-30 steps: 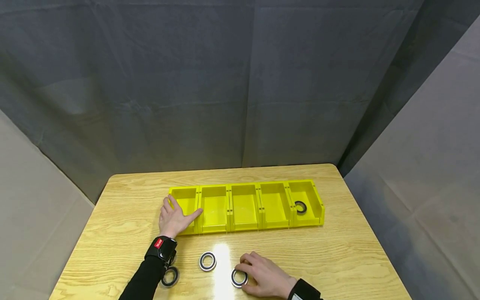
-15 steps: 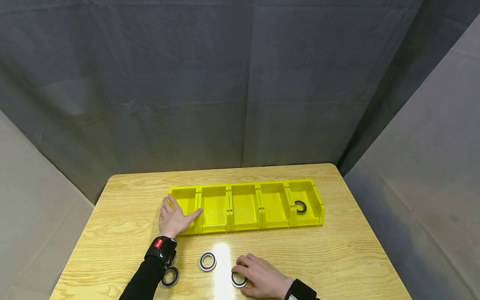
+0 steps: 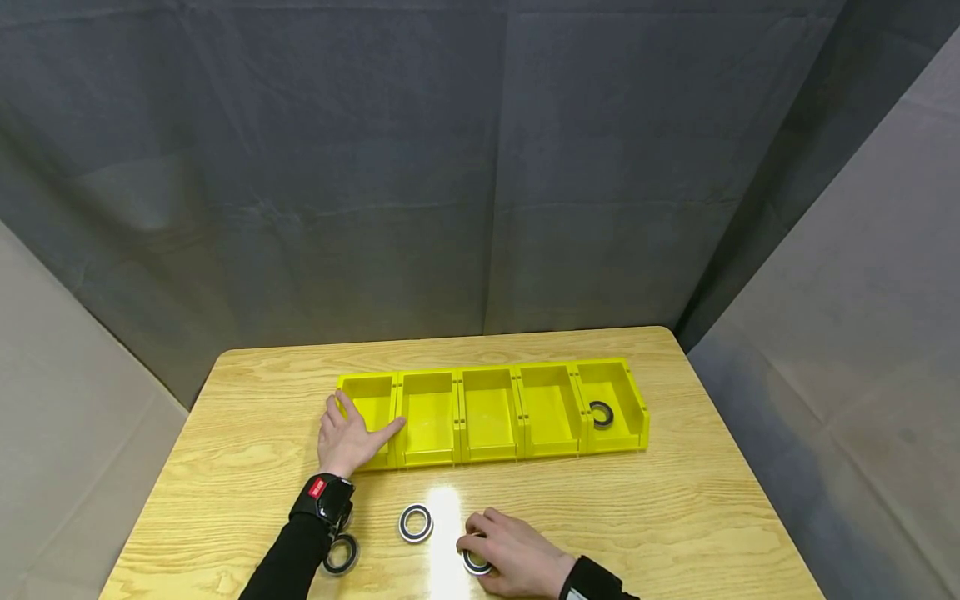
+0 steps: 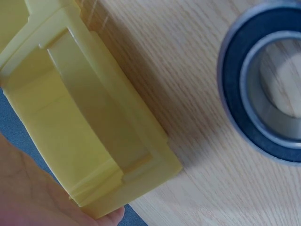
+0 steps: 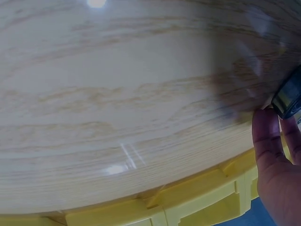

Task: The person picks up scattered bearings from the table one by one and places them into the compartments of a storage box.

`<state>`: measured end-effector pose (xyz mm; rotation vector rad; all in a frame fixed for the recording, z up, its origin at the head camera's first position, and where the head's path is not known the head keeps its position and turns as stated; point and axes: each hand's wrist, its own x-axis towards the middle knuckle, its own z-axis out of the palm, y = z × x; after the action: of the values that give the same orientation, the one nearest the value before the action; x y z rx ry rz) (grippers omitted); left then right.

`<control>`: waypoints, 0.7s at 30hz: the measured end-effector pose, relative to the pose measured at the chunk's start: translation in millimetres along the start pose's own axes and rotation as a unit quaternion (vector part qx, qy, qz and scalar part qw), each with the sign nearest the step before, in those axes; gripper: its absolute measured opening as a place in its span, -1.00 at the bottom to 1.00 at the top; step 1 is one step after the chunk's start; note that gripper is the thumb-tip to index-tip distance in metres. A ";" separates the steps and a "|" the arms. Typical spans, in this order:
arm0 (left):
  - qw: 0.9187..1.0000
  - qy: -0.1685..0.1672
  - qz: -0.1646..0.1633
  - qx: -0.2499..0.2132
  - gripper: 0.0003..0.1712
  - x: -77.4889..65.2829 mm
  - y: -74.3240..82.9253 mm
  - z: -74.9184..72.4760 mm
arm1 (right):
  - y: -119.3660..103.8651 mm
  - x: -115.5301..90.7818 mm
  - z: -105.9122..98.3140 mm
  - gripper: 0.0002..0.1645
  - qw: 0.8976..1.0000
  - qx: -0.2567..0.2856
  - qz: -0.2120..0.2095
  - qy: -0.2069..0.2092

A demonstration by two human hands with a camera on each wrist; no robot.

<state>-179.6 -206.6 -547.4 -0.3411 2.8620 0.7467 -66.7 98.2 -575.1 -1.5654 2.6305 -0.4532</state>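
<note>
A row of joined yellow bins [image 3: 490,417] lies across the table. Over its leftmost bin my left hand [image 3: 347,437] is spread, thumb out to the divider and fingers along the left wall. My right hand [image 3: 517,550], near the front, grips a ball bearing [image 3: 473,567] with thumb and fingers, partly covering it. The right wrist view shows that bearing [image 5: 288,96] tipped at the fingertips. Between the hands a second bearing [image 3: 416,523] lies flat. Another bearing [image 3: 341,554] is beside the left wrist, partly hidden by the sleeve.
One more bearing [image 3: 602,414] sits inside the rightmost bin. The wooden table [image 3: 697,517] ends at a dark grey curtain [image 3: 360,208] behind, with pale panels at both sides. A large bearing [image 4: 235,84] shows close up in the left wrist view.
My right hand has shifted slightly left, its fingers closing further over the bearing, which is now more covered. The left hand and the bins have stayed put.
</note>
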 end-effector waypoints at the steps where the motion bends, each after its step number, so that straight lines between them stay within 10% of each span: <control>1: 1.000 0.001 0.000 0.000 0.56 0.2 0.0 0.3 | -0.1 0.4 0.2 -0.62 1.000 -0.003 -0.001 0.000; 21: 1.000 0.003 0.001 0.000 0.58 -0.3 -0.5 0.5 | -1.5 4.0 0.2 -0.65 1.000 -0.001 0.010 -0.026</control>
<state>-179.1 -206.7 -548.1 -0.3425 2.8689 0.7476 -67.2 94.1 -574.4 -1.5277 2.6068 -0.4019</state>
